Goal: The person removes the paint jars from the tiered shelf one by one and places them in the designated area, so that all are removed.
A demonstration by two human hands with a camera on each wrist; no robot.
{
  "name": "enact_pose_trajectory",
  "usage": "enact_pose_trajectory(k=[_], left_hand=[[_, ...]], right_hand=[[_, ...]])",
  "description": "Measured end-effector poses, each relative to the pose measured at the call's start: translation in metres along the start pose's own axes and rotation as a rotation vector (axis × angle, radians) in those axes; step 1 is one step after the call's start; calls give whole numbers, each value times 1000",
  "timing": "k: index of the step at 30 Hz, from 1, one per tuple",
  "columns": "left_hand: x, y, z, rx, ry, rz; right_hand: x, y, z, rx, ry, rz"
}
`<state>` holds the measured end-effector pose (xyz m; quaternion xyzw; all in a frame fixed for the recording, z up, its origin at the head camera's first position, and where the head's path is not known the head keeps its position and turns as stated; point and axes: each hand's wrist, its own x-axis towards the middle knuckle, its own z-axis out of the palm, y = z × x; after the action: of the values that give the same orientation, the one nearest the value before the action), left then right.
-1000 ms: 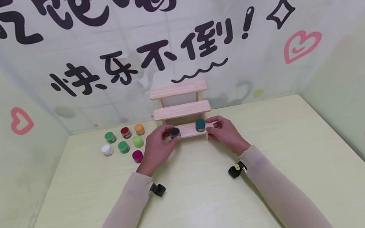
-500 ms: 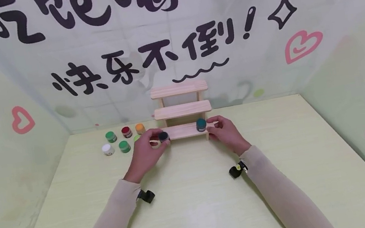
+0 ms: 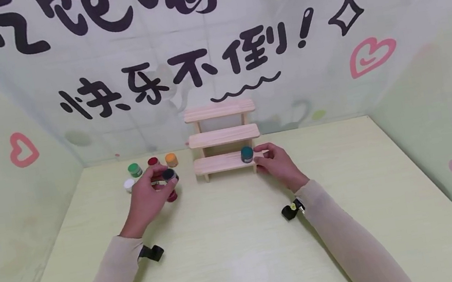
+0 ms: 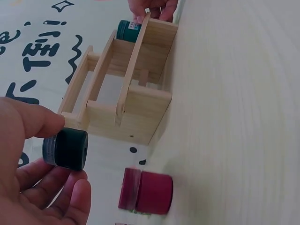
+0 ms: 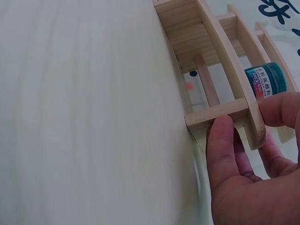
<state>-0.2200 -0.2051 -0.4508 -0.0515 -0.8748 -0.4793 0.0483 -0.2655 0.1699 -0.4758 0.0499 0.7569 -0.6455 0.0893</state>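
My left hand pinches a small dark paint jar between thumb and fingers, held above the table over the group of jars at the left. In the left wrist view this dark jar lies between the thumb and the fingertips. My right hand grips the right end of a three-step wooden display stand. A teal paint jar stands on the lowest step, close to those fingers. The right wrist view shows the teal jar's label and fingertips against the stand's leg.
Left of the stand, a green jar, a red jar, an orange jar and a white jar stand on the table. A magenta jar is below my left hand; other jars are hidden. A printed wall cloth stands behind.
My left hand has carried the dark jar leftward, from the lowest step's left end to over the group of jars. The right hand and the teal jar have stayed in place.
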Motion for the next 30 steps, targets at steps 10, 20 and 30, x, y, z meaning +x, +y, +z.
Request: enact_pose_trajectory(k=[10,20,30], left_hand=[[-15,-26,-27,92,29,-28],[-25,-45,-48,190,-39,-101],[-24,-58,-50,241,-113,-154]], right_hand=[[0,-1,0,12,-4,-7],[1,1,2,19,3,3],[0,-2,2,31,0,3]])
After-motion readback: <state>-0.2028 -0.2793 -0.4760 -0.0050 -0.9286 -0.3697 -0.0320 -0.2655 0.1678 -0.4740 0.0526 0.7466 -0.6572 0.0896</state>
